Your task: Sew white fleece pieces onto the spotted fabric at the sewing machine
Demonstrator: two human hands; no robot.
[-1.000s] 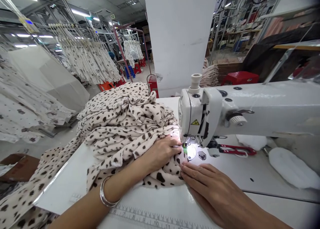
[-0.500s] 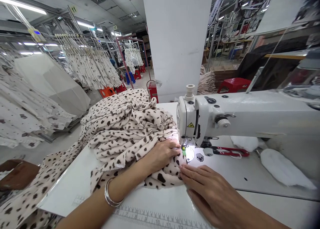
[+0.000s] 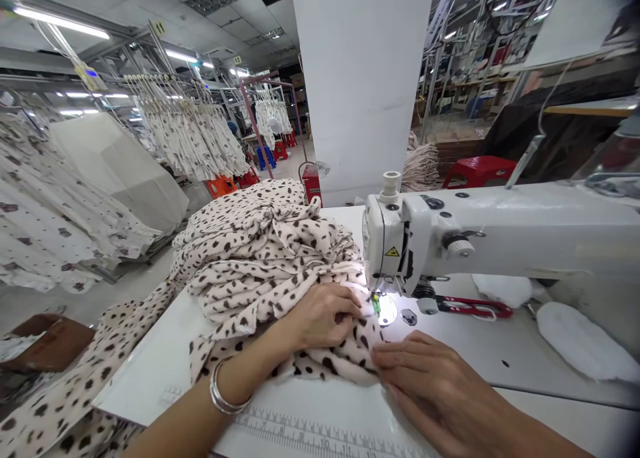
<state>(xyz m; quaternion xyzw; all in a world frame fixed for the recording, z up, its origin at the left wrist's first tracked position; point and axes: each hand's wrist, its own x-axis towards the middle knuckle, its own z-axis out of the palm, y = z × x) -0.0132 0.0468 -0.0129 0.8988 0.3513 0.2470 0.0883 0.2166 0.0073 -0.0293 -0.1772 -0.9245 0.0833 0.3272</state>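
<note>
Cream fabric with dark spots [image 3: 260, 245] lies in a large folded heap left of the white sewing machine [image 3: 480, 225] and hangs over the table's left edge. Its right edge reaches the green-marked presser foot [image 3: 375, 303]. My left hand [image 3: 327, 315], with bangles on the wrist, is closed on the fabric just left of the foot, thumb and index finger bent together. My right hand [image 3: 425, 371] lies with fingers extended, fingertips on the fabric's edge in front of the foot.
Red-handled snips [image 3: 473, 307] and white padded pieces [image 3: 585, 338] lie under the machine arm. A printed ruler [image 3: 320, 438] runs along the near table edge. A cardboard box [image 3: 53, 341] is at left; a white pillar [image 3: 363, 91] stands behind.
The view has shifted slightly, so things appear farther right. My left hand's fingers have curled more, drawing back a little from the presser foot. My right hand stays at the fabric's edge.
</note>
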